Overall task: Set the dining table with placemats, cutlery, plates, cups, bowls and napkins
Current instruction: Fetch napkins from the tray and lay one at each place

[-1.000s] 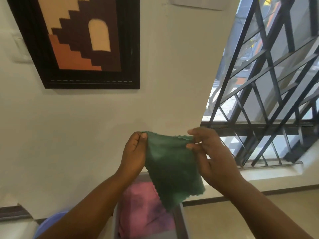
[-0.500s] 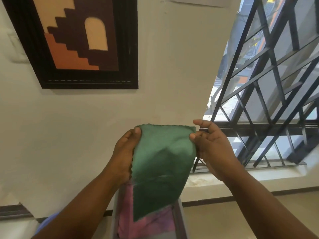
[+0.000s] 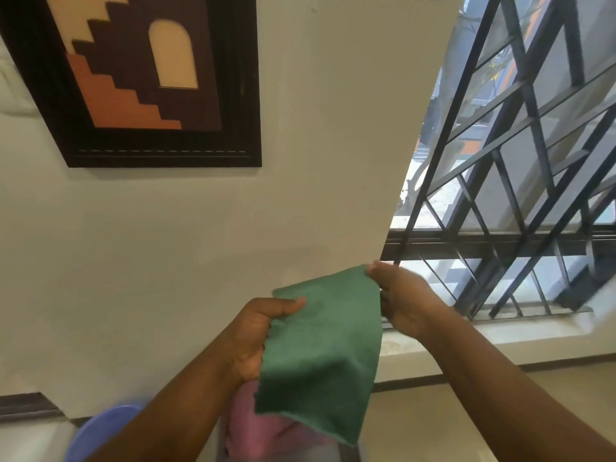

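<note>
green napkin [image 3: 325, 355]: held up in the air before the wall, hanging down over pink cloths [image 3: 266, 435]
left hand [image 3: 256, 331]: fingers pinch its top left edge
right hand [image 3: 405, 301]: fingers pinch its top right corner
behind: framed picture [image 3: 143, 78], barred window [image 3: 520, 181]

Your hands have pulled the green napkin [image 3: 323, 355] out wider and tipped it since a second ago.

A second ago you held it bunched between both hands at the same height; half a second ago it hung as a flat sheet with a level top edge. Now your right hand [image 3: 405, 298] pinches its top corner higher and further toward the window, while your left hand [image 3: 258, 331] has dropped lower and grips the other top corner with the thumb on the cloth, so the top edge slopes up to your right. More of the pink cloth [image 3: 266, 431] shows beneath.
</note>
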